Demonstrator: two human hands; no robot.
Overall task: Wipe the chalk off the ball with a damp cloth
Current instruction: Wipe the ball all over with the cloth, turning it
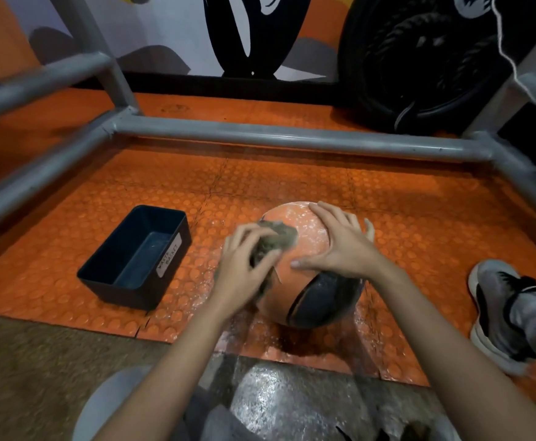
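At far left I see a grey tube frame (276, 138) crossing above the orange studded floor mat (292, 183). On the mat sits a dark bin (123, 291) with a white label on its side. Just right of it my left hand (241, 265), blurred, has its fingers curled round a grey cloth (276, 238) and holds it against the upper left of the ball (305, 230). The ball, orange with a black panel and flecked with white chalk, rests on the mat near its front edge. My right hand (346, 246) lies flat on top of it, fingers spread and straight. At far right is a grey shoe (499, 303).
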